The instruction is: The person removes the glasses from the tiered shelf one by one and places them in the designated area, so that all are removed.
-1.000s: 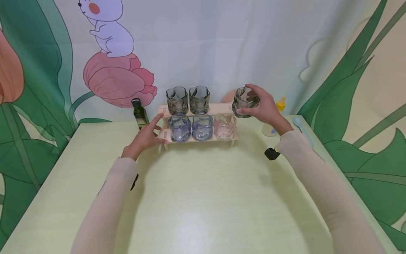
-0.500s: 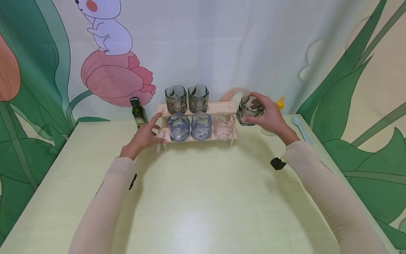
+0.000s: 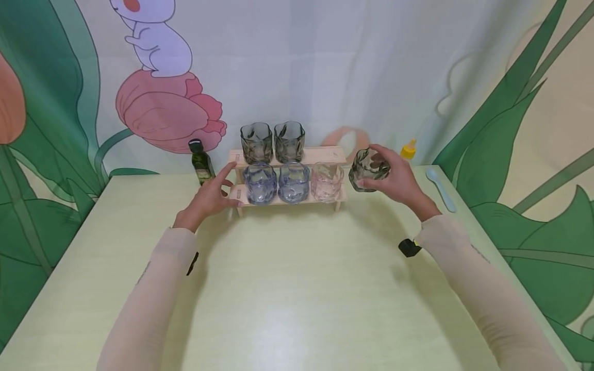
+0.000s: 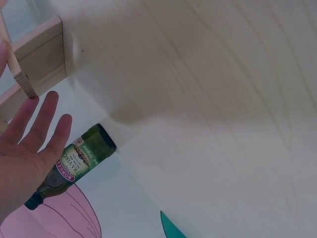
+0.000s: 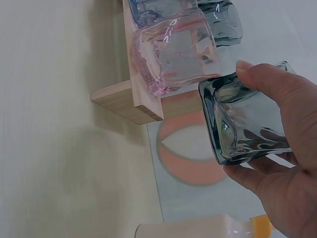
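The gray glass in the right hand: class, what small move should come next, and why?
Probably lower the gray glass toward the bare table in front of the wooden rack. The right hand holds it beyond the rack's right end, it has moved down and rightward over these frames, and that stretch of table offers room.

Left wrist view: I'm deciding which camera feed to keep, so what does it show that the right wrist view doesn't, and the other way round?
Only the left wrist view shows the left hand, fingers extended by one end of the rack, and the green bottle with its label.

Only the right wrist view shows the right hand gripping a dark glass, the pink glass, part of a blue glass and the yellow-topped bottle.

Both show part of the wooden rack, the table and the printed backdrop.
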Demonstrator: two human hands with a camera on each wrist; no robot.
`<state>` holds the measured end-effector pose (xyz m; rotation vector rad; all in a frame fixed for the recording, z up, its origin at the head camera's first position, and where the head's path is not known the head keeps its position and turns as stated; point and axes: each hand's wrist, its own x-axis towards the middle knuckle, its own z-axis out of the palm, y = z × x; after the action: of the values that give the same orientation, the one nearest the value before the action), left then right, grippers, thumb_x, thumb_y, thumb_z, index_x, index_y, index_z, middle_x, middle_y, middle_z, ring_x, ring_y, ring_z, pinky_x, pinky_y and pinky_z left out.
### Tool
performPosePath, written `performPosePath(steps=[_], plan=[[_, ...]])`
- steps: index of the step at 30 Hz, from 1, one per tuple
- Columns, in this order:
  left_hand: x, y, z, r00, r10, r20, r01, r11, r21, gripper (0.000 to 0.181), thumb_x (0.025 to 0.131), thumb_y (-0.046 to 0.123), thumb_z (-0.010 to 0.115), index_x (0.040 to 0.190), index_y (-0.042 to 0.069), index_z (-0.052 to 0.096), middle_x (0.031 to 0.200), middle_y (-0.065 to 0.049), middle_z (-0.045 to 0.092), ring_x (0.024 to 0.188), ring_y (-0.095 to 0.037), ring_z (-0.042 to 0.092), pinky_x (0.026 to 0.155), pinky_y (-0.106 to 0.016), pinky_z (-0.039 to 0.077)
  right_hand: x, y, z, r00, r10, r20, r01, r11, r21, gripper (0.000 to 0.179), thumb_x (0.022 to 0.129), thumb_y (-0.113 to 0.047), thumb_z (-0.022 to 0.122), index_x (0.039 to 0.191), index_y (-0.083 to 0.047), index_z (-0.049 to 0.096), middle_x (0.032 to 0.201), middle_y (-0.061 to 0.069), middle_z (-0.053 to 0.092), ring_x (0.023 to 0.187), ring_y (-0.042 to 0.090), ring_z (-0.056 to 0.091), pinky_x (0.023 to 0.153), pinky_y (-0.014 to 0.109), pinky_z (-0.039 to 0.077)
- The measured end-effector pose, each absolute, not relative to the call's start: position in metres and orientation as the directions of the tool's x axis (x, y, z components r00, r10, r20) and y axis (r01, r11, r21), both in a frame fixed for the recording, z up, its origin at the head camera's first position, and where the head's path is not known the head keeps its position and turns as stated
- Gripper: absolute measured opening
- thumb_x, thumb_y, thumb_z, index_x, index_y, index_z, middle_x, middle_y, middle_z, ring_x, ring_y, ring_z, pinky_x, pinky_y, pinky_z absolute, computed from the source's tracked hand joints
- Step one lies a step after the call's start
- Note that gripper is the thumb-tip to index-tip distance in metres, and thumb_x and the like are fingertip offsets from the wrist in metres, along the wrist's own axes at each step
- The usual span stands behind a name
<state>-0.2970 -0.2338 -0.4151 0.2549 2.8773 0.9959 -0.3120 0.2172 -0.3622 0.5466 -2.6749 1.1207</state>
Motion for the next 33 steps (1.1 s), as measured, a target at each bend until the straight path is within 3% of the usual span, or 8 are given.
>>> performPosePath(steps=[33], plan=[[-0.297, -0.232, -0.415, -0.985, 0.172, -0.029, 0.119, 0.779, 0.616, 0.106, 0.085, 0.016, 0.080, 0.161, 0.034, 0.008, 0.140, -0.026, 0.055, 0.115, -0.046, 0.061, 0.098, -0.057, 0.050, -0.302, 0.238, -0.425, -0.933, -0.283, 0.223, -0.358, 0.658, -0.663, 0.088, 0.078, -0.020, 0.087, 0.151, -0.008, 0.040, 0.122, 0.026, 0.060, 0.111, 0.038, 0.058, 0.096, 0.055, 0.046]])
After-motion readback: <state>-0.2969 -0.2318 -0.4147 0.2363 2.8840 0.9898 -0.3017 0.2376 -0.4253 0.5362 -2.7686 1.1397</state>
